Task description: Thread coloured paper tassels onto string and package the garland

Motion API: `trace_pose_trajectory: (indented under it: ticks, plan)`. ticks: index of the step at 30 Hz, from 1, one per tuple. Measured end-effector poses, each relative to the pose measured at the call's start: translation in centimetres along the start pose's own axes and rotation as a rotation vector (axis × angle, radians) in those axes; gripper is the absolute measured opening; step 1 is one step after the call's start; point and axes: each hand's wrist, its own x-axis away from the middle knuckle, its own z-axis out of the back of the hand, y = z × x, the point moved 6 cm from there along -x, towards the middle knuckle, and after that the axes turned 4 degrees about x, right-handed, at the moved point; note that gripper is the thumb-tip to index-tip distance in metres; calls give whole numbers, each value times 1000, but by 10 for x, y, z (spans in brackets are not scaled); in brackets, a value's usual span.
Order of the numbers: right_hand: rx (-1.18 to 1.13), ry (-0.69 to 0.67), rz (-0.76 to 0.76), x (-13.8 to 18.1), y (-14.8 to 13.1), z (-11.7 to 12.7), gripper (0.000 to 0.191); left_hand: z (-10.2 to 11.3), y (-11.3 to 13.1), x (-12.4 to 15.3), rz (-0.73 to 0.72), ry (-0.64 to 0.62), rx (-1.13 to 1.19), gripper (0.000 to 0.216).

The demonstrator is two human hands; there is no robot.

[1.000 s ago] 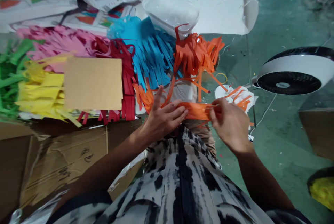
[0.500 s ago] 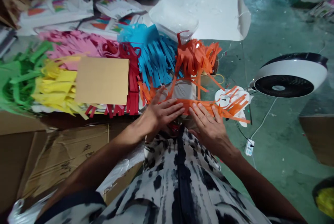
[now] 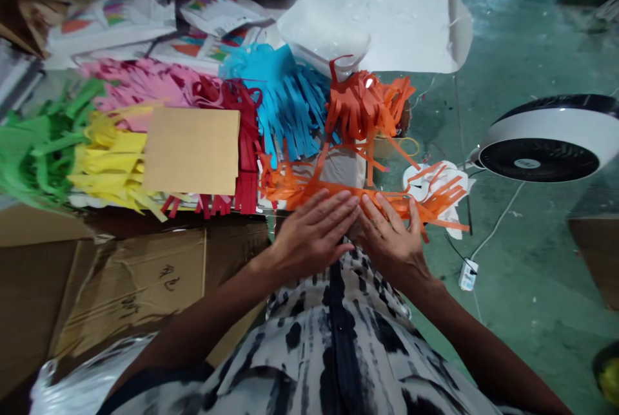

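Note:
An orange tissue-paper tassel strip (image 3: 319,191) lies across the table's near edge in front of me, its cut fringes spreading left and right. My left hand (image 3: 314,228) rests flat on its near side, fingers straight and pointing right. Beside it, my right hand (image 3: 394,231) presses on the strip with fingers extended, the fingertips of both hands almost meeting. The paper under my fingers is hidden. Behind the strip sits a bunch of orange fringed paper (image 3: 362,106), and a blue fringed bunch (image 3: 290,99) stands to its left.
Red (image 3: 249,138), pink (image 3: 145,83), yellow (image 3: 109,167) and green fringed paper (image 3: 39,141) lie leftward, with a tan card (image 3: 191,151) on top. Printed packets (image 3: 111,19) are piled behind. A white fan (image 3: 546,138) stands right; an open cardboard box (image 3: 145,286) is below left.
My left hand has slid down and right, its fingers coming together beside the right hand. My right hand has shifted slightly right, still on the orange strip.

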Motion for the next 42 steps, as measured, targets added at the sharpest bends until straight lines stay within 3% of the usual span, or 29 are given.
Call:
trace_pose_trajectory:
  ticks: [2,4,8,12,16,20,27,31,36,42]
  plan:
    - [18,11,11,2,1,-1,62,-30,8,3,35,-101,-6,67]
    - [26,28,8,4,4,-1,60,-40,0,15,97,-129,-37,68]
    - [11,101,-8,4,8,-2,56,-10,-25,37,212,-17,-150,59]
    - [-6,178,-17,1,9,-2,45,15,-14,29,170,122,-231,39]
    - [-11,230,-36,2,11,2,34,-3,4,10,78,90,-193,34]
    - [-81,264,-29,4,16,10,28,-17,-2,7,31,45,-22,26]
    - [-277,219,-171,-6,40,16,8,-6,-32,2,337,36,122,13]
    - [-249,137,-283,-10,44,16,18,-4,-46,1,508,-22,124,20]
    - [-117,0,-348,-18,38,13,24,-8,-54,-2,562,-87,19,25]
    - [15,-64,-342,-30,33,12,26,-13,-54,-8,561,-125,-69,29]
